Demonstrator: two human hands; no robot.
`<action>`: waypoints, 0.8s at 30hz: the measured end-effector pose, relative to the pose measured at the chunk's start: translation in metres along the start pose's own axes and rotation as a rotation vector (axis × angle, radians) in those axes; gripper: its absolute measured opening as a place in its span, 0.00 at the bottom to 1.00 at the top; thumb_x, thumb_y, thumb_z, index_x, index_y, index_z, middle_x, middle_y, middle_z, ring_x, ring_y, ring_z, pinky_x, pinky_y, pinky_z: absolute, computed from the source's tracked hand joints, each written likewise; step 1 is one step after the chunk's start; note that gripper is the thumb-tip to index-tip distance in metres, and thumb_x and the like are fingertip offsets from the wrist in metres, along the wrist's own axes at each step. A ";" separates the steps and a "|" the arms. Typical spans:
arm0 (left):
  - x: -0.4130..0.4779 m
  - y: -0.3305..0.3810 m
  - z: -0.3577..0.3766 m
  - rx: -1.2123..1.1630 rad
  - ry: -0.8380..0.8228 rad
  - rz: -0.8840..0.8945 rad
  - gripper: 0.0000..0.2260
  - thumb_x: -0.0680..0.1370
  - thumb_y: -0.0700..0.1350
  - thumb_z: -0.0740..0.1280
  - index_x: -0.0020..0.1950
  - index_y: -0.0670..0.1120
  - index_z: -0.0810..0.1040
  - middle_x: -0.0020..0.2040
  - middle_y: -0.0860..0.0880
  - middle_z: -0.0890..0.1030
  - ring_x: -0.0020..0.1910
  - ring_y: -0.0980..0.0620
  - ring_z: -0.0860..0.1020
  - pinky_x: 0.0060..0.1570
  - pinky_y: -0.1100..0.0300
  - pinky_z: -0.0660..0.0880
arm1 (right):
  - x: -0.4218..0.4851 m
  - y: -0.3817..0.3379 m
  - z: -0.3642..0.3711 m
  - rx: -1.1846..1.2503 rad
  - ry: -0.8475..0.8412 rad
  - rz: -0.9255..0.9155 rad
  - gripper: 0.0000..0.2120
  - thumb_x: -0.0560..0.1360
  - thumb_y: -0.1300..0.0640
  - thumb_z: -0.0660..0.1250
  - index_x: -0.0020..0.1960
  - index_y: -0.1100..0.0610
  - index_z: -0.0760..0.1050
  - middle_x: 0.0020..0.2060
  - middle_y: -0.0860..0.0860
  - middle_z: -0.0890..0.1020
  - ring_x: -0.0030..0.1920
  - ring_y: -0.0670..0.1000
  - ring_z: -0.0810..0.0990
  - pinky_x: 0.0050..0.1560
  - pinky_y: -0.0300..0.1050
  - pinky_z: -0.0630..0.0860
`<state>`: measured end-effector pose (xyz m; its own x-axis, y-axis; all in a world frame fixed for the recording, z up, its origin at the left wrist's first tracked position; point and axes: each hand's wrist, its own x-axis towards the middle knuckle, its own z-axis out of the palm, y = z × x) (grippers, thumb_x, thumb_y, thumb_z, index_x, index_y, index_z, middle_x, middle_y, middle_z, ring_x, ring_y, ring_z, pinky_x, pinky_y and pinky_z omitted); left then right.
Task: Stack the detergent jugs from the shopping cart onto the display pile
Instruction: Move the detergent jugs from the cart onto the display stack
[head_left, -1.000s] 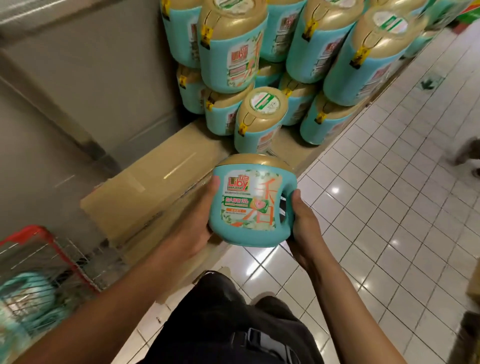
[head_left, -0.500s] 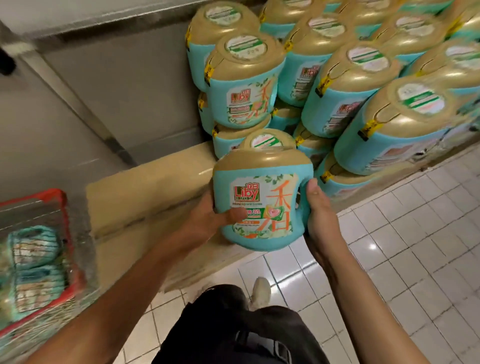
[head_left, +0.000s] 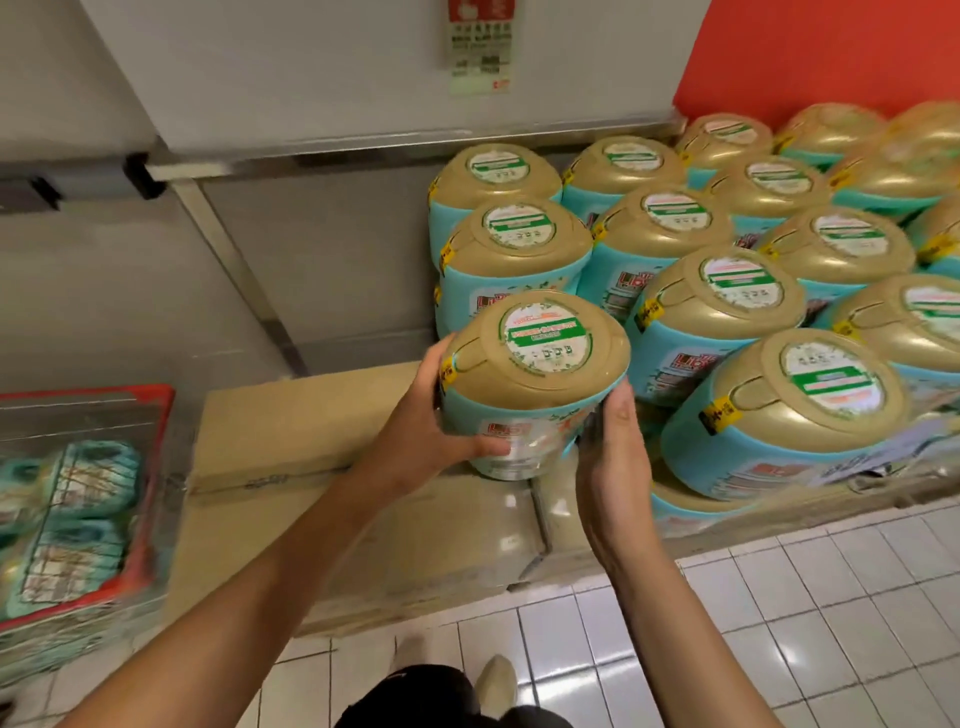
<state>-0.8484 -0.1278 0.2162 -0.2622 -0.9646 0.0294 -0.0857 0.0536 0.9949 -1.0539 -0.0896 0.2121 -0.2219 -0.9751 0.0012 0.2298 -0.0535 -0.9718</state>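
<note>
Both my hands hold one teal detergent jug with a gold cap, upright, at the left front corner of the display pile. My left hand grips its left side with the thumb across the label. On the jug's right side, my right hand wraps around by the handle. The jug's base is just above or touching the cardboard box; I cannot tell which. The pile is several rows of the same jugs, stacked in layers. More jugs lie in the red shopping cart at the left edge.
Flat cardboard boxes form the platform under the pile, with bare cardboard left of the held jug. Behind stand a grey wall panel and a red wall. White floor tiles lie at the front right; my legs and a shoe are below.
I have carried the jug forward and up to the pile's left front corner. The view now looks down on the gold caps, and the cart sits lower at the left.
</note>
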 end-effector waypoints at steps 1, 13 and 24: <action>0.004 -0.003 0.001 -0.002 -0.002 0.001 0.54 0.61 0.51 0.88 0.81 0.58 0.62 0.72 0.57 0.78 0.73 0.54 0.76 0.70 0.49 0.78 | -0.001 0.002 0.000 -0.058 0.006 -0.019 0.32 0.84 0.34 0.58 0.84 0.44 0.61 0.81 0.42 0.68 0.81 0.44 0.64 0.83 0.58 0.58; 0.036 -0.013 0.011 -0.096 0.015 -0.027 0.46 0.63 0.51 0.88 0.75 0.66 0.70 0.72 0.54 0.80 0.71 0.49 0.78 0.66 0.41 0.79 | 0.001 0.010 -0.001 0.069 0.105 0.091 0.35 0.80 0.42 0.70 0.83 0.49 0.63 0.73 0.45 0.79 0.72 0.44 0.78 0.74 0.49 0.75; 0.012 -0.031 0.016 -0.043 0.161 -0.115 0.48 0.66 0.53 0.86 0.80 0.52 0.65 0.76 0.56 0.73 0.76 0.60 0.70 0.74 0.49 0.74 | -0.009 0.029 -0.005 0.012 0.219 0.139 0.24 0.81 0.45 0.70 0.75 0.49 0.72 0.67 0.45 0.82 0.67 0.45 0.81 0.68 0.47 0.77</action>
<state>-0.8640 -0.1374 0.1838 -0.0952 -0.9928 -0.0725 -0.0639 -0.0666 0.9957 -1.0497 -0.0819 0.1824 -0.3867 -0.9036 -0.1841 0.2831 0.0736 -0.9563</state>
